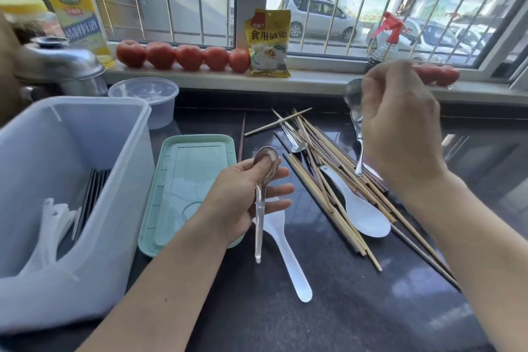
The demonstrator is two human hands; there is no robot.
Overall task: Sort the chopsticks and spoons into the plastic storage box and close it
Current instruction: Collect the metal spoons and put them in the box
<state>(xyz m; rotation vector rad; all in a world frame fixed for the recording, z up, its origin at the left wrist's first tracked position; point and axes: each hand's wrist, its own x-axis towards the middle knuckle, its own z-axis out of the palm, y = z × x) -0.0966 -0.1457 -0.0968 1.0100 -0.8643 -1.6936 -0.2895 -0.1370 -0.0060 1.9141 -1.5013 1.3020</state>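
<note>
My left hand (243, 203) holds a metal spoon (261, 200) upright above the dark counter, thumb pressed into its bowl, handle hanging down. Raised over the pile, my right hand (400, 128) grips two metal spoons (354, 111), bowls up. A heap of wooden chopsticks (328, 180) lies on the counter with a white plastic spoon (360, 211) and another metal spoon (294, 143) on it. A white rice paddle (288, 254) lies below my left hand. The translucent storage box (94, 186) stands open at left, holding white spoons and dark chopsticks. Its green lid (183, 180) lies beside it.
A round clear container (148, 100) and a steel pot (57, 66) stand behind the box. On the windowsill are tomatoes (183, 56), an oil bottle (77, 6), a yellow packet (268, 43) and a spray bottle (385, 43). The counter's front is dark and glossy.
</note>
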